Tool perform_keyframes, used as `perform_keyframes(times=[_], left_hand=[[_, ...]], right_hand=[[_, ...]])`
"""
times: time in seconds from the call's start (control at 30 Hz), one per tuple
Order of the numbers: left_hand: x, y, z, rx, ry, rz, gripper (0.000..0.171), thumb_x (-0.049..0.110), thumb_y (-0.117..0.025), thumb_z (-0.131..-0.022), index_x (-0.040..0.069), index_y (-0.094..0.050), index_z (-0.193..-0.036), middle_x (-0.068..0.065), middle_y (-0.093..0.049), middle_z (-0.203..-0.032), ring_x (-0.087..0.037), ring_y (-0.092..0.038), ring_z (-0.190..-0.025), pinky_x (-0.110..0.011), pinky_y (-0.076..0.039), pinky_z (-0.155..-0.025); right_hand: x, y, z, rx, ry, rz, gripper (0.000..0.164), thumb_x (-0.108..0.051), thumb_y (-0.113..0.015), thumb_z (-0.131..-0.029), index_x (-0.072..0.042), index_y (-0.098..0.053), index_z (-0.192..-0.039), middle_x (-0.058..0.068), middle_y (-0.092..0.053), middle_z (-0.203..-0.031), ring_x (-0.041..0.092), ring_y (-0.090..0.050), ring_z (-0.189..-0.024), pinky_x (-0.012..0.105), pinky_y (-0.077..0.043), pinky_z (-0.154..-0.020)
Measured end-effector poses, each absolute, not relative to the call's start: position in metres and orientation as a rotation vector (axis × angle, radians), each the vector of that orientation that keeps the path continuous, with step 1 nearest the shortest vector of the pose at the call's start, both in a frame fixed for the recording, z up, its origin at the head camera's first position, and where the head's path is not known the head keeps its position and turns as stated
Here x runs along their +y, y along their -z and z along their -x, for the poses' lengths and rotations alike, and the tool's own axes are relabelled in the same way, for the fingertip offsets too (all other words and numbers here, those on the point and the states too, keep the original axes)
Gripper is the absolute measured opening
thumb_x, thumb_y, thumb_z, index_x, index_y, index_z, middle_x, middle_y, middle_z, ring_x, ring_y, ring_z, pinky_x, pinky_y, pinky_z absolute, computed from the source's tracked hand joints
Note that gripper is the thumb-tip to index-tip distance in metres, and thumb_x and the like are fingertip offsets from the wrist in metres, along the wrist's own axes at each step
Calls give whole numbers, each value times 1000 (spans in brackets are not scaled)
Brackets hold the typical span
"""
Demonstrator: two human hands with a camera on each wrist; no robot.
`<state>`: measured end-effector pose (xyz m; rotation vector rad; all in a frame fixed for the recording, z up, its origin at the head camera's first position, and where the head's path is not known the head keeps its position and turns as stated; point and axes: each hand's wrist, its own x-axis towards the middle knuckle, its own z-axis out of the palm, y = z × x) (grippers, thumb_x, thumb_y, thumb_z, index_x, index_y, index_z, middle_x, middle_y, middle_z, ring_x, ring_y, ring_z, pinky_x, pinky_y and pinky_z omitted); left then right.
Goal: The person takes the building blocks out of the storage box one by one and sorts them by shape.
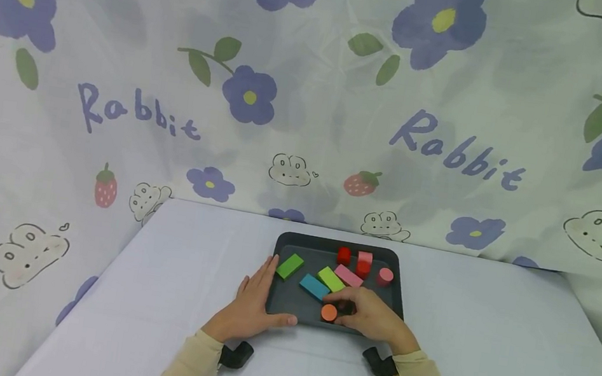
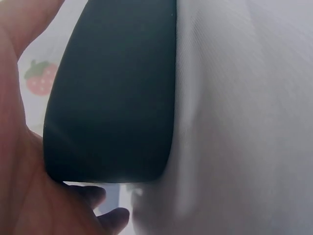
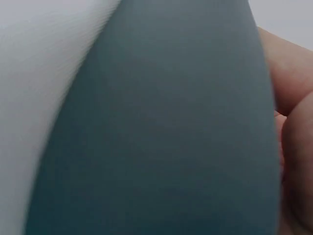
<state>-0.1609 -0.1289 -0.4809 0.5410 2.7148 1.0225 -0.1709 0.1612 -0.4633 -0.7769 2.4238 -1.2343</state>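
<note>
A dark grey tray (image 1: pixel 301 244) lies on the table, holding several coloured blocks. My left hand (image 1: pixel 251 313) rests against its left side with straight fingers, the thumb along the front rim. In the left wrist view the tray's dark outer wall (image 2: pixel 112 98) fills the middle beside the palm. Over the front right of the tray, my right hand (image 1: pixel 372 314) pinches an orange cylinder (image 1: pixel 328 312) between thumb and finger. A blue block (image 1: pixel 314 287) lies just beyond the fingertips. The right wrist view shows mostly tray wall (image 3: pixel 161 122), which hides the cylinder.
Inside the tray are a green block (image 1: pixel 290 267), a yellow-green block (image 1: pixel 331 279), a pink block (image 1: pixel 349 276), a pink cylinder (image 1: pixel 385 276), and red pieces (image 1: pixel 344 256) at the back. White cloth covers the table (image 1: pixel 487 343); a patterned curtain (image 1: pixel 311 119) hangs behind.
</note>
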Motion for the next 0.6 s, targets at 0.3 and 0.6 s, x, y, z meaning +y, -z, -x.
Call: perform_keyframes(times=[0.3, 0.6], left_hand=[[-125, 481, 160, 2730, -1059, -481, 126, 58, -78, -81, 3, 3, -161, -14, -6, -168, -31, -12, -153, -65, -2, -119], [-123, 480, 158, 2733, -1084, -448, 125, 55, -79, -82, -1, 1, -160, -18, -10, -167, -34, -15, -152, -64, -2, -119]], right_hand=[[161, 468, 171, 2485, 1171, 759, 35, -1, -77, -86, -15, -73, -119, -3, -67, -116, 17, -56, -98, 29, -51, -86], [160, 464, 172, 2497, 1177, 735, 31, -11, -79, -87, -13, -72, -117, -9, -67, -103, 16, -59, -94, 31, -53, -85]])
